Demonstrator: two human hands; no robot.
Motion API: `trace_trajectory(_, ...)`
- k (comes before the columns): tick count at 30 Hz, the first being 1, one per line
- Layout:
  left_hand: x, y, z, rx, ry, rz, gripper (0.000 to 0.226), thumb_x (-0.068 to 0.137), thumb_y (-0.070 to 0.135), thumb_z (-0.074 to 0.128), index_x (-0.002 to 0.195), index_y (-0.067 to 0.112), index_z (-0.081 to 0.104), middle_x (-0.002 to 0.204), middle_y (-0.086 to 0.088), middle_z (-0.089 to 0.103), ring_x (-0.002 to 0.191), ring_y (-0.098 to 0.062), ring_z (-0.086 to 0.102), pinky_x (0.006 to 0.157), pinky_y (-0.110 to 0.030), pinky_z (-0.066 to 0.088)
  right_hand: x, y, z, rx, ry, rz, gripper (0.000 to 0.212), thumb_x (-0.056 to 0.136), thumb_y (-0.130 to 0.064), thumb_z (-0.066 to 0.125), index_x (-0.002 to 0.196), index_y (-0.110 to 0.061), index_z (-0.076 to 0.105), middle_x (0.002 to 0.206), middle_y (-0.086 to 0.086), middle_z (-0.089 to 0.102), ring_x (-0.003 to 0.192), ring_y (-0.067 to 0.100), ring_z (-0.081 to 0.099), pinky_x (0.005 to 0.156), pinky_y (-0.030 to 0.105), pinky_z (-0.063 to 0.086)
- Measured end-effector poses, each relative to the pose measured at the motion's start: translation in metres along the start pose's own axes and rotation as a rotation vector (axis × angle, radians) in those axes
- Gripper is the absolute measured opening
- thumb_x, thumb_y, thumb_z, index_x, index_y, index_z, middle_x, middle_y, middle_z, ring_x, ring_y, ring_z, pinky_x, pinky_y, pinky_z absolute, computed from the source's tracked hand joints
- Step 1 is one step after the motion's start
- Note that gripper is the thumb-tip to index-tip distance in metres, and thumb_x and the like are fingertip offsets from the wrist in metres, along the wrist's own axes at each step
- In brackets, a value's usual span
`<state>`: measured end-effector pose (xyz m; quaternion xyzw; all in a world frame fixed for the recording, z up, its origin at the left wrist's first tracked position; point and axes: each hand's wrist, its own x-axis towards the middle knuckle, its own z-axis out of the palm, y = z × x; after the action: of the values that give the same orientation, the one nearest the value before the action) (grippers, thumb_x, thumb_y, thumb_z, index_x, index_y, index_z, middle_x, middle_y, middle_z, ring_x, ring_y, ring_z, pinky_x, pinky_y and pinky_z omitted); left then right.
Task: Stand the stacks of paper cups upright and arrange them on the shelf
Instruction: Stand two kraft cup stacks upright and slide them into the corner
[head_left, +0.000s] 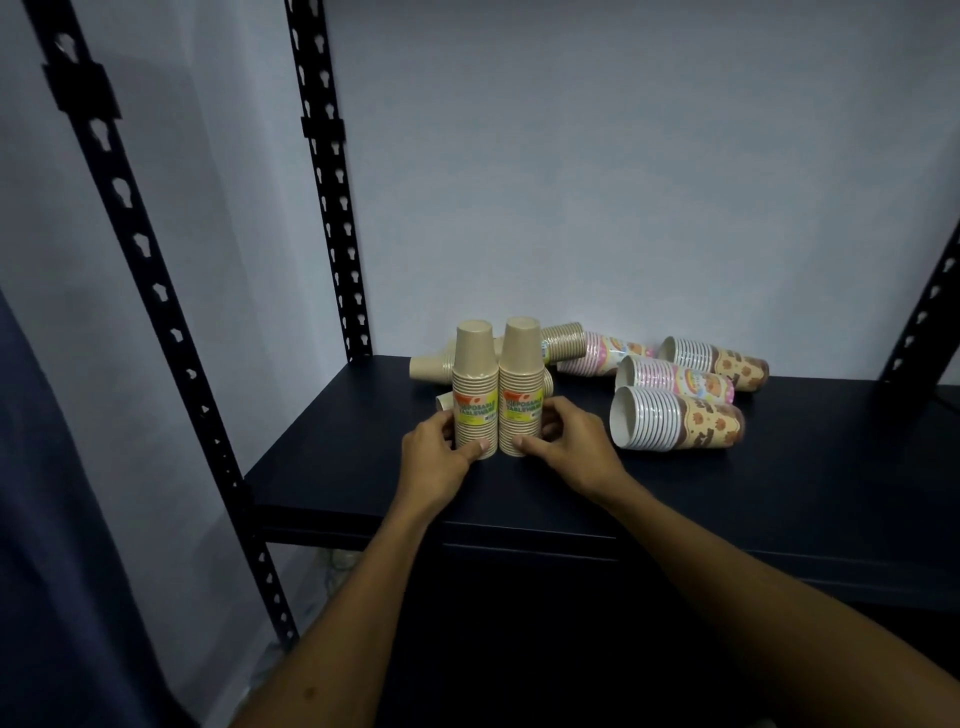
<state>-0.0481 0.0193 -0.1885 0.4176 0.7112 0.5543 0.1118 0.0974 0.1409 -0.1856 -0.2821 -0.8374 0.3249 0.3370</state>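
Two tan stacks of paper cups stand upright, mouths down, side by side on the dark shelf (779, 467). My left hand (434, 454) grips the base of the left stack (474, 384). My right hand (569, 441) grips the base of the right stack (521, 384). Behind them lie more tan stacks (431, 366), partly hidden. To the right lie a brown patterned stack (680, 418), a pink one (675, 382), another brown one (719, 361) and a further pink one (602, 353), all on their sides.
Black slotted uprights stand at the left front (130, 249), the left back (332, 208) and the right (924, 322). A pale wall closes the back. The shelf's front edge (519, 530) runs just under my wrists.
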Motion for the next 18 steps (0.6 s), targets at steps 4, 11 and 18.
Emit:
trace_trajectory(4,-0.002,0.0016,0.0,-0.042,-0.012,0.01,0.057,0.076,0.011,0.078,0.128,0.01,0.055,0.121,-0.004,0.065,0.106,-0.012,0.062,0.094,-0.027,0.05,0.0006,-0.0022,0.001,0.039,-0.023,0.001,0.053,0.077,-0.028,0.079,0.123,-0.017,0.055,0.107,-0.014,0.061,0.097,0.0,0.06,0.08,0.011,0.047)
trace_trajectory(11,-0.0046,0.0026,-0.0009,-0.058,-0.012,0.001,0.055,0.074,0.011,0.08,0.124,0.01,0.057,0.117,-0.002,0.066,0.096,-0.005,0.063,0.079,-0.01,0.048,0.0035,0.0045,-0.0027,0.308,-0.091,0.044,0.046,0.079,-0.005,0.075,0.121,-0.015,0.058,0.111,-0.004,0.068,0.105,0.008,0.065,0.091,0.024,0.053)
trace_trajectory(18,-0.006,0.0026,-0.0021,-0.065,0.002,-0.017,0.055,0.074,0.01,0.08,0.124,0.009,0.058,0.116,-0.002,0.067,0.096,-0.004,0.063,0.08,-0.01,0.05,0.0064,0.0062,-0.0009,0.323,-0.072,0.011,0.042,0.076,-0.005,0.078,0.112,-0.02,0.06,0.1,-0.006,0.069,0.092,0.002,0.066,0.076,0.012,0.052)
